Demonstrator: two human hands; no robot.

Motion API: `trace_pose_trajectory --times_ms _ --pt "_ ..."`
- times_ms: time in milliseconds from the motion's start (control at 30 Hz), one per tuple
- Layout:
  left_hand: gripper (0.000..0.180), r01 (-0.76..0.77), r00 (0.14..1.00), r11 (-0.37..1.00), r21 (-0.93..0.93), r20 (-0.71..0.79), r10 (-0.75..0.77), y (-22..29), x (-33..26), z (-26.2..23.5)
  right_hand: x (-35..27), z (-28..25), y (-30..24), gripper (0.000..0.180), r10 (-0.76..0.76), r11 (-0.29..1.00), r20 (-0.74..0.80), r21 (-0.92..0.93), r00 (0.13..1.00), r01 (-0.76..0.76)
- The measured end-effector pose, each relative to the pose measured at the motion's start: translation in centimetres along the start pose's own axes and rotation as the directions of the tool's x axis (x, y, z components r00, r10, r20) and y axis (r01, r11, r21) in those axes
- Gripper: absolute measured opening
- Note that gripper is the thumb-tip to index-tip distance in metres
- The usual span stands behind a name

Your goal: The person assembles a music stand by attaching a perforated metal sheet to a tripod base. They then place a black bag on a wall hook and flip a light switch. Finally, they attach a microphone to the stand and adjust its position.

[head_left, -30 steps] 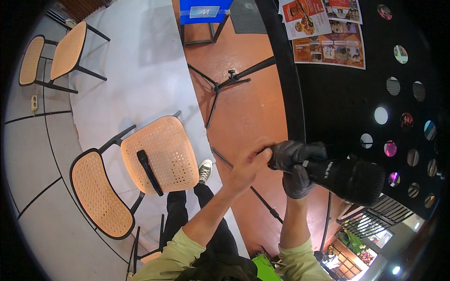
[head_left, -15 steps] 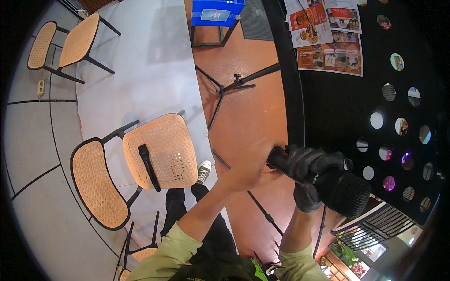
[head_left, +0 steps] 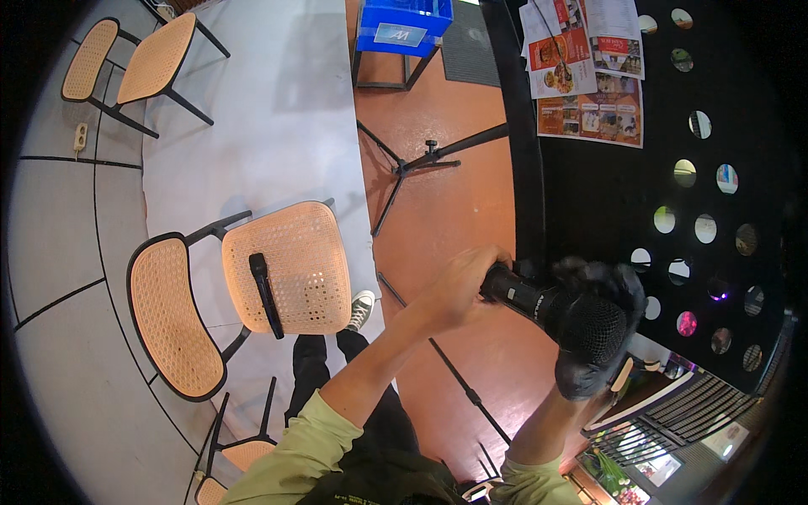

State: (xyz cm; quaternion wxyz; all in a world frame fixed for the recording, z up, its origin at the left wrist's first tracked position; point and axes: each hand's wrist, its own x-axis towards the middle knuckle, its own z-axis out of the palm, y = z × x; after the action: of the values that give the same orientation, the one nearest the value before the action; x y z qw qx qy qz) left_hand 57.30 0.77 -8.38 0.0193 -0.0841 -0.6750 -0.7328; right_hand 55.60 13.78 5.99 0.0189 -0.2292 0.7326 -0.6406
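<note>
A black handheld microphone (head_left: 532,301) lies slantwise between my two hands in front of me, its mesh head toward the lower right. My bare left hand (head_left: 468,284) is closed around the lower end of its handle. On my right hand (head_left: 584,377) is a black glove, and its fingers curve around the mesh head, with thumb below and fingers on the far side. Over on the rattan chair seat (head_left: 316,252) to my left, a second black microphone (head_left: 267,295) rests, touched by neither hand.
A black stand with tripod legs (head_left: 401,168) leans over the brown floor, near the black table (head_left: 581,194) bearing printed leaflets (head_left: 589,114). Ahead is a blue crate (head_left: 402,21) on a frame. Another stand's pole (head_left: 471,394) stands below my hands. More rattan chairs (head_left: 156,57) stand left.
My gloved right hand has slid from the microphone's handle up to its mesh head. My left hand stays on the lower end. The view has shifted slightly.
</note>
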Motion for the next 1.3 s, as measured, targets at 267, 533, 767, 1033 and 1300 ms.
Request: trace_pose_trajectory --times_ms 267,533,767,1033,1300 --pt "0.043 -0.091 0.992 0.986 0.138 -0.073 0.102 0.1 -0.3 0.3 -0.9 -1.3 2.3 0.065 0.064 0.981 0.116 0.175 0.991 -0.084" --pt "0.044 -0.026 0.997 0.993 0.115 -0.073 0.035 0.9 -0.4 0.3 -0.4 -1.6 1.7 0.064 0.095 0.988 0.159 0.105 0.983 -0.112" --pt "0.049 0.007 0.998 0.995 0.101 -0.070 0.000 2.3 -0.6 -0.1 -1.4 -1.0 0.1 0.072 0.222 0.970 0.062 0.086 0.973 -0.226" --pt "0.053 -0.071 0.996 0.949 0.307 -0.026 0.084 1.9 -1.2 -0.5 -1.8 -1.4 -0.7 0.070 0.278 0.952 0.069 0.111 0.958 -0.284" --pt "0.068 -0.030 0.999 0.965 0.260 -0.028 0.039 3.2 -1.3 -0.9 -1.9 -1.1 -0.7 0.078 0.284 0.949 0.116 0.105 0.952 -0.296"
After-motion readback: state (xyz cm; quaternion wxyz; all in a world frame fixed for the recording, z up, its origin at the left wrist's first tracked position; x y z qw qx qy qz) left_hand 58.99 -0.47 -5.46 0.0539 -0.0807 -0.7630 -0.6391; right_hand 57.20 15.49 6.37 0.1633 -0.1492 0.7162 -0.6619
